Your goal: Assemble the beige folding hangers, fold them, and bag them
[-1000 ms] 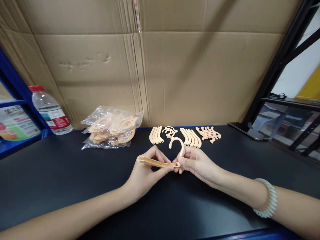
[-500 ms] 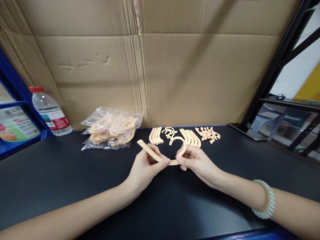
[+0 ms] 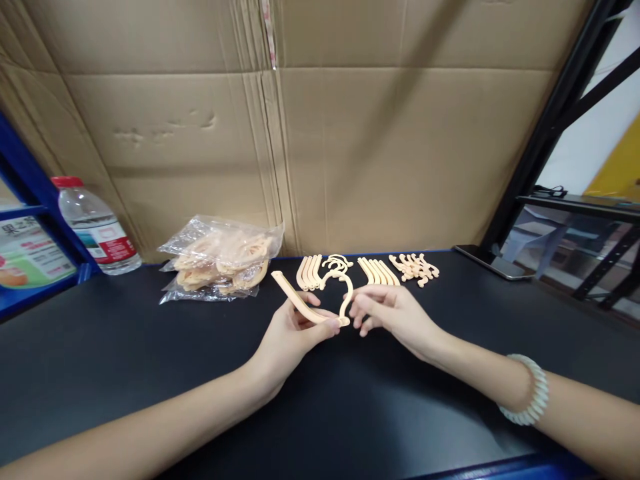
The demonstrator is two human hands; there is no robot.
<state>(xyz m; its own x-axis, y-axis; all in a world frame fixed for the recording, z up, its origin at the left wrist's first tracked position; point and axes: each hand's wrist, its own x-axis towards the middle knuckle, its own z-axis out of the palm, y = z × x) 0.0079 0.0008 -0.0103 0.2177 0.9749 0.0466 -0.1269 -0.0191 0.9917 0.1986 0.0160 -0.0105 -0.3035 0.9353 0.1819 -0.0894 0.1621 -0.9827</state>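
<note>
Now, in the head view, the right hand [image 3: 395, 317] no longer pinches the hook [image 3: 350, 295]; its fingers hang loosely parted at three o'clock, contact unclear. Only the left hand [image 3: 287, 340] pinches the bar [image 3: 297, 302], which rises toward ten o'clock. The hook stands up from its lower end, so the pair seems joined. Spare bars [image 3: 377, 272] lie beyond, toward one o'clock.

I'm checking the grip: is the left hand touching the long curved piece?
Touching. The head view shows the left hand pinching the long curved piece, the thumb lying against it near the hook.
</note>
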